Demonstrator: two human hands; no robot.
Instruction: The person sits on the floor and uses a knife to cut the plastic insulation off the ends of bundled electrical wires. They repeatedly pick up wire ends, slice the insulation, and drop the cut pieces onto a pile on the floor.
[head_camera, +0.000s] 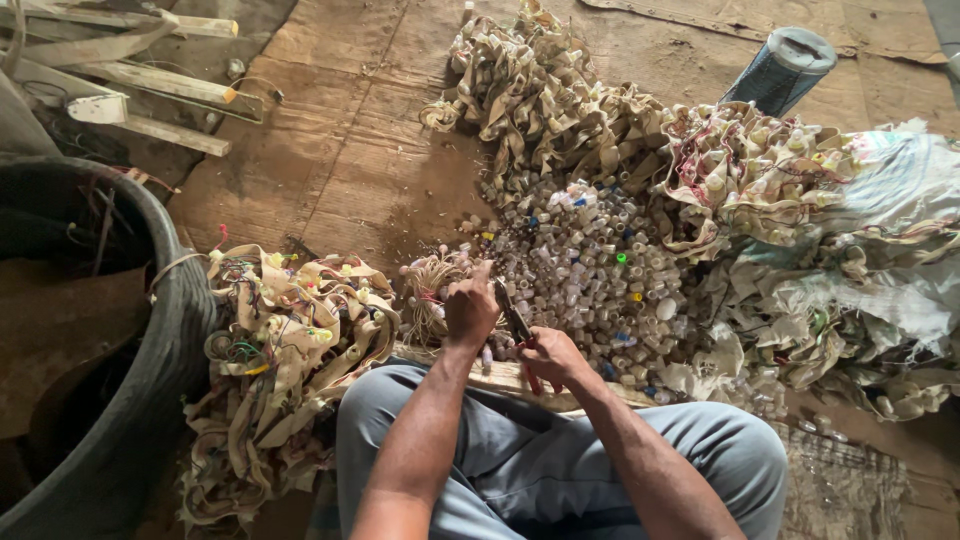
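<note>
With the left hand (470, 308) clamped on a tan bundle (432, 290) beside the cutters (515, 322) that the right hand (552, 352) grips shut, a slip could nick the left fingers, while beyond them loose caps (590, 270) are heaped on the floor (340, 150) and the black tub (150, 330) at left holds scraps.

White woven sack (900, 190) at right, blue-grey roll (785, 68) beyond.

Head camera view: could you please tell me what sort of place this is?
Probably an informal scrap-sorting spot on the ground: cardboard sheets as flooring, a heap of small plastic caps, piles of cut beige strips, and a knife in the right hand.
</note>
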